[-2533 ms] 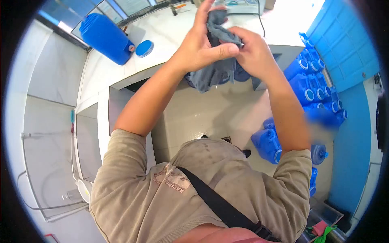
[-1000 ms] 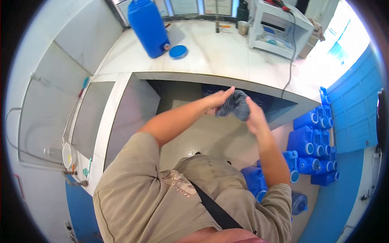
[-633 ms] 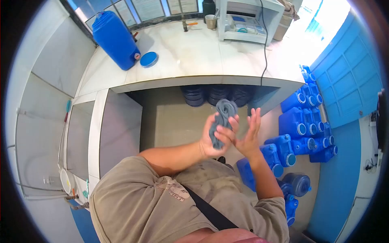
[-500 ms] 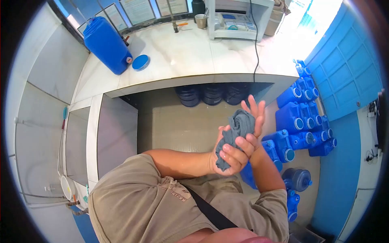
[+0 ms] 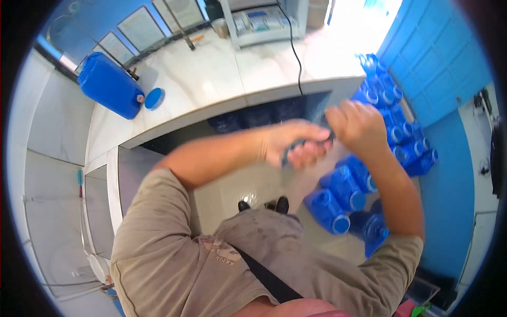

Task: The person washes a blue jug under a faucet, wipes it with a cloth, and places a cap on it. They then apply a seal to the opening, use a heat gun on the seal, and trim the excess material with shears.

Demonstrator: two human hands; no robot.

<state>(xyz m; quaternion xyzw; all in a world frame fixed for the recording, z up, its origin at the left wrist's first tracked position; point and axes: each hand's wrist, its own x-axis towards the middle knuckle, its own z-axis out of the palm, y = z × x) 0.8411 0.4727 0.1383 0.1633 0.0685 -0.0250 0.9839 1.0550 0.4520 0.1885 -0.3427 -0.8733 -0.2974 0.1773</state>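
Observation:
A dark grey cloth [image 5: 285,158] is squeezed in both of my fists, so only narrow strips of it show. My left hand [image 5: 297,141] is wrapped round one part, with a bit of cloth sticking out below the fingers. Just to the right and a little higher, my right hand [image 5: 358,127] is closed round the other end, its knuckles facing up. Both hands are held out over the floor in front of the counter and are slightly blurred.
A blue jerrycan [image 5: 110,84] and a round blue lid [image 5: 155,99] sit on the white tiled counter [image 5: 211,74]. Several blue water containers [image 5: 346,189] stand on the floor to the right. A black cable [image 5: 297,47] hangs over the counter's front.
The cloth was bunched up between my palms; now both fists grip it, with my right hand moved outward and its fingers closed. My view has shifted, showing my shoes.

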